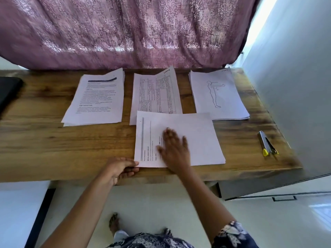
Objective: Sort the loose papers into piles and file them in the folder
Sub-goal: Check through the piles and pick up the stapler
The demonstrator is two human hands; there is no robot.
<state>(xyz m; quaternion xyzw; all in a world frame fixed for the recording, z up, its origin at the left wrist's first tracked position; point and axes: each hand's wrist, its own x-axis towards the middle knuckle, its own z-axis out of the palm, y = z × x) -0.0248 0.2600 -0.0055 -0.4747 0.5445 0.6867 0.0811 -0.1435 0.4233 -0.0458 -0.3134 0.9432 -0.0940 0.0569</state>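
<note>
Head view: the front stack (195,140) of printed sheets lies sideways near the front edge of the wooden table (53,140), its print running along its left side. The right hand (174,149) lies flat on top of it, fingers straight and spread, somewhat blurred, gripping nothing. The left hand (119,169) pinches the stack's near left corner at the table edge, thumb on top and fingers curled beneath.

The stack's far edge covers the near end of the middle pile (155,93), whose top sheet carries a ruled grid of text. Its far right corner reaches the near left corner of the right pile (225,97); whether they overlap cannot be told. That pile's top sheet shows a line drawing of a standing figure with one arm held out. The left pile (96,99), topped by a page of paragraphs under a dark heading bar, lies apart from the others.

A stapler (267,143) with a yellow tip lies near the table's right end, well apart from the papers. A dark flat object (9,92) sits at the left edge. A purple patterned curtain (125,33) hangs behind the table.
</note>
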